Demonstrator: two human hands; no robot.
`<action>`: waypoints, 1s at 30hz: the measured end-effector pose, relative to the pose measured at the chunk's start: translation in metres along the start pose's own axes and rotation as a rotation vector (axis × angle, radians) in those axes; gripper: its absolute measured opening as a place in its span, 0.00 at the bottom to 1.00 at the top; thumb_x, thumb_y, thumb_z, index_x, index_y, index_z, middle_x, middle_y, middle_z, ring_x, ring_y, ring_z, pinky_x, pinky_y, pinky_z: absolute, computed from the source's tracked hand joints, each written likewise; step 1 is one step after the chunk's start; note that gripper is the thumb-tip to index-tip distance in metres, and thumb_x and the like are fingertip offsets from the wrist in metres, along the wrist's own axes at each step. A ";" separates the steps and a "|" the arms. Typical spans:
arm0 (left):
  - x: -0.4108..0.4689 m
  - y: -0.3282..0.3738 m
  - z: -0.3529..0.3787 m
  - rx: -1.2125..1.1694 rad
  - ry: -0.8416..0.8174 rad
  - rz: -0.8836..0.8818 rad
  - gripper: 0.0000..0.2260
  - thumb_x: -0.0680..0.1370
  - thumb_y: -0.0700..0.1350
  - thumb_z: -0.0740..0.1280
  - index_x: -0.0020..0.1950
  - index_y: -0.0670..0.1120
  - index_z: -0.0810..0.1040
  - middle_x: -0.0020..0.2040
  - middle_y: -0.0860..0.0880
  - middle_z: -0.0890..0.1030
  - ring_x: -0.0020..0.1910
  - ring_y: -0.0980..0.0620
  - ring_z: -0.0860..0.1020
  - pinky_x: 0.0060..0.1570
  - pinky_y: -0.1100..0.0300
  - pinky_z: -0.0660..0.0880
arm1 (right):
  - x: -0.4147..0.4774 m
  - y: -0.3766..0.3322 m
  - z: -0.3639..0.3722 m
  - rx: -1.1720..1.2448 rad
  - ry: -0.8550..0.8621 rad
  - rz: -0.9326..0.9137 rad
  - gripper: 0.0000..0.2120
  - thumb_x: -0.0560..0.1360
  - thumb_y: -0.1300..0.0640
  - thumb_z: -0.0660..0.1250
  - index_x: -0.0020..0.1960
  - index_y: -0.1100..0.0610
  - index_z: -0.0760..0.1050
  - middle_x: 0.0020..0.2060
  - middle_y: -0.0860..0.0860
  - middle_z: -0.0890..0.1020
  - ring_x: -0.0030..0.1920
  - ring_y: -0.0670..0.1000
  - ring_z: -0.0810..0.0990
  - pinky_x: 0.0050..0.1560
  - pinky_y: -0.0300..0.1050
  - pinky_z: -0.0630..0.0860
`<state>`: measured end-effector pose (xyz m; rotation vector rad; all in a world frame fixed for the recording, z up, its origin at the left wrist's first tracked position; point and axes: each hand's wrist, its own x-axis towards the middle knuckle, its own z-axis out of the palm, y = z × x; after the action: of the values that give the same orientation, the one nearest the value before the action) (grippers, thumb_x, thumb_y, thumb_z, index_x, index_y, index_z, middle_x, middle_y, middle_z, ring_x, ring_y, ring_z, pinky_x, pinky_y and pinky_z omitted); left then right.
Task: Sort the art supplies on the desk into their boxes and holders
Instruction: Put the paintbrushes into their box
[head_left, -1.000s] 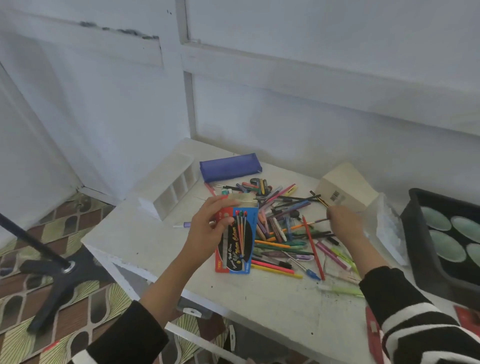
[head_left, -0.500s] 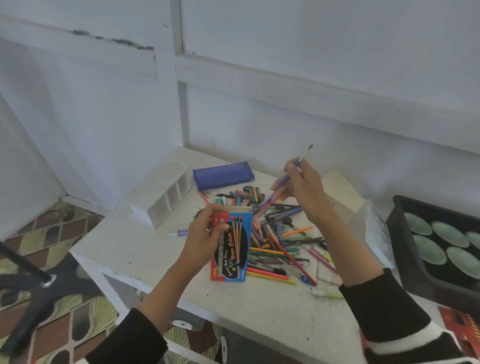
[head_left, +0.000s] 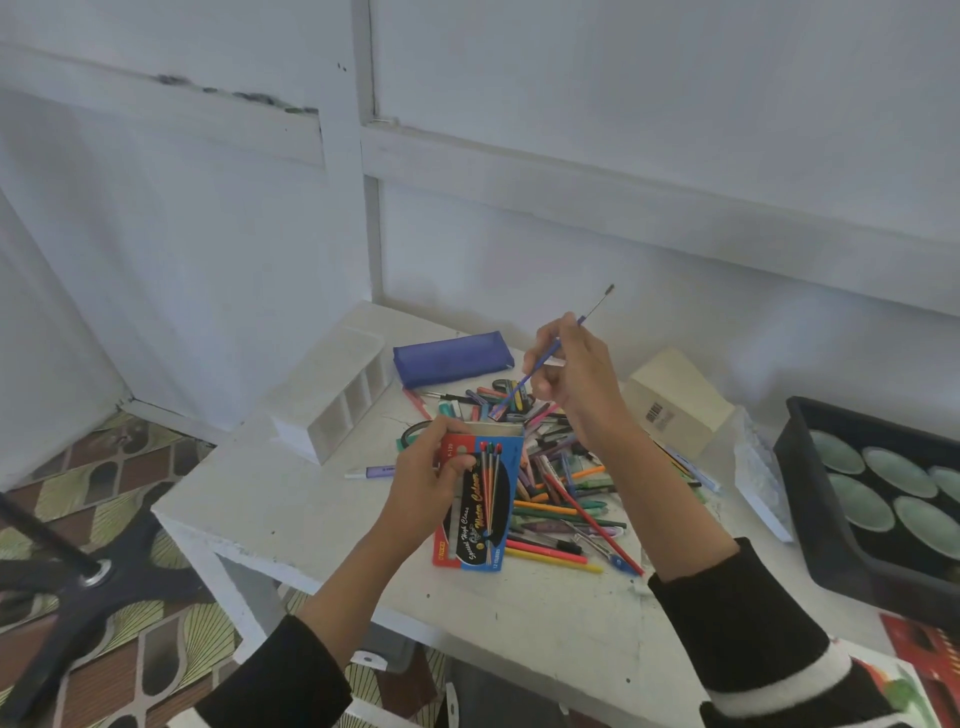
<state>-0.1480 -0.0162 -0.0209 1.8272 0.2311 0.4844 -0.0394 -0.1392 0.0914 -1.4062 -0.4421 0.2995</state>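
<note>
White desk (head_left: 291, 509) stands beside a black tray (head_left: 810, 499) on the right, and carries a white compartment holder (head_left: 332, 395) at its left and a heap of pens and pencils (head_left: 561, 499) mid-desk. At the heap's left edge, the left hand (head_left: 423, 483) grips an open red-and-blue brush box (head_left: 488, 499). The right hand (head_left: 582, 374) pinches a blue-handled paintbrush (head_left: 519, 392), its handle end just above the box mouth.

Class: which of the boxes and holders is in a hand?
The red-and-blue box, gripped by the left hand; the white divided holder, blue pouch and cream box sit untouched on the desk.
</note>
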 end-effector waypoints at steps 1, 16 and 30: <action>0.000 0.001 0.000 0.001 -0.004 0.006 0.06 0.80 0.39 0.62 0.48 0.51 0.70 0.46 0.55 0.81 0.44 0.68 0.80 0.37 0.72 0.76 | -0.001 0.001 0.001 -0.018 -0.011 0.008 0.20 0.83 0.50 0.48 0.39 0.59 0.69 0.29 0.54 0.78 0.21 0.47 0.67 0.25 0.37 0.66; -0.008 0.001 -0.003 -0.023 -0.005 0.103 0.04 0.79 0.37 0.63 0.49 0.45 0.72 0.46 0.50 0.80 0.47 0.62 0.80 0.40 0.68 0.77 | -0.014 0.028 0.006 -1.072 -0.436 -0.078 0.06 0.79 0.54 0.61 0.50 0.52 0.77 0.46 0.49 0.71 0.45 0.44 0.72 0.47 0.39 0.68; -0.015 0.001 -0.004 -0.043 -0.022 0.090 0.02 0.79 0.37 0.63 0.50 0.42 0.72 0.46 0.52 0.79 0.48 0.61 0.81 0.41 0.68 0.77 | -0.045 0.048 0.005 -0.654 0.075 -0.449 0.03 0.72 0.62 0.71 0.43 0.56 0.79 0.36 0.44 0.79 0.38 0.40 0.77 0.39 0.35 0.75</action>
<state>-0.1629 -0.0189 -0.0224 1.8056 0.1234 0.5277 -0.0785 -0.1484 0.0394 -1.8863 -0.8230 -0.2937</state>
